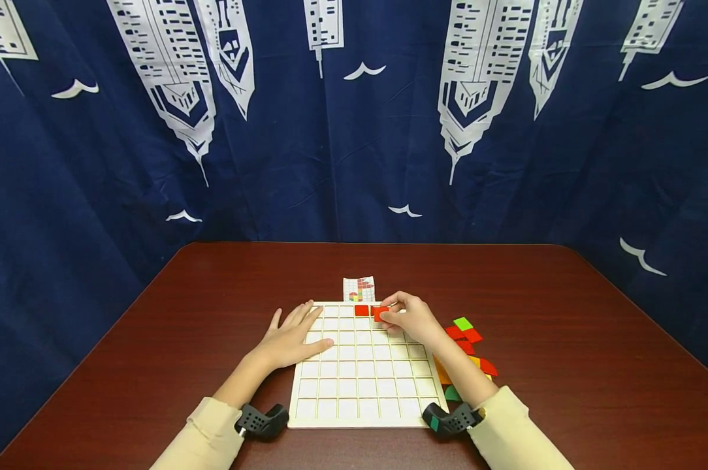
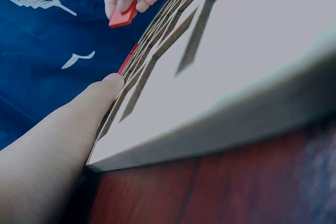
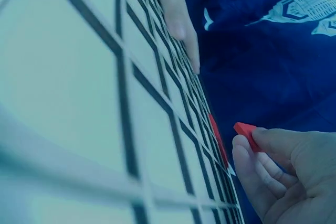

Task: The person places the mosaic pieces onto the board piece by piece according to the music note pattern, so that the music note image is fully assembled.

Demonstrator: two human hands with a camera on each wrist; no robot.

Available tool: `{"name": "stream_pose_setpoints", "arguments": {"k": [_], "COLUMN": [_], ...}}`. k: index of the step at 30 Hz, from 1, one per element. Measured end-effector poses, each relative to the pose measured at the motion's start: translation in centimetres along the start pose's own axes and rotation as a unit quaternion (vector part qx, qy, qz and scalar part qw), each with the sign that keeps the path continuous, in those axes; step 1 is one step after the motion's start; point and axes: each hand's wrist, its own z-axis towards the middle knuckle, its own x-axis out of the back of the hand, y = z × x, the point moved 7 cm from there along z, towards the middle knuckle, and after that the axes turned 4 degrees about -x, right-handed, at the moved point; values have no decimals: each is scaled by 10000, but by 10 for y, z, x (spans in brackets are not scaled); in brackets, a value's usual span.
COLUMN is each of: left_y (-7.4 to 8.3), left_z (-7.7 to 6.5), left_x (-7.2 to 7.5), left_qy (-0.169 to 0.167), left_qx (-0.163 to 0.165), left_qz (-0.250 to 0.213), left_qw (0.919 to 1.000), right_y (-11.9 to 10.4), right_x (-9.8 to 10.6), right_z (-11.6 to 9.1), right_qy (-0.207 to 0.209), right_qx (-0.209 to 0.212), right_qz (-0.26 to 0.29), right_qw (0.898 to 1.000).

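A white grid board (image 1: 338, 408) lies on the table, its squares divided by raised lines. My left hand (image 1: 292, 343) rests with fingers spread over the board's upper left edge. Between thumb and fingertips, my right hand (image 1: 411, 318) pinches a red tile (image 1: 380, 314); the left wrist view shows this red tile (image 2: 122, 18) held above the board surface. One red square tile (image 1: 362, 310) sits in the top row, and more red shows just right of it, partly hidden behind the held tile.
Loose red, green, yellow and orange tiles (image 1: 465, 346) lie right of the board, partly covered by my right forearm. A small printed card (image 1: 358, 288) with a coloured grid pattern is at the board's far edge. Behind the brown table (image 1: 260, 274) hangs a blue curtain (image 1: 330, 163).
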Motion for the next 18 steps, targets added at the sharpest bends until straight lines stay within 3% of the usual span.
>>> {"name": "stream_pose_setpoints", "arguments": {"k": [9, 18], "left_y": [1, 1], "left_z": [-1, 0], "left_x": [1, 1], "left_qy": [13, -4], "left_qx": [11, 16], "left_qz": [-10, 8], "left_qw": [10000, 10000], "right_y": [2, 0], "right_x": [-14, -22], "right_z": [6, 8], "right_qy": [255, 502], "right_qx": [104, 125], "right_qz": [61, -237], "right_qw": [9996, 9984]}}
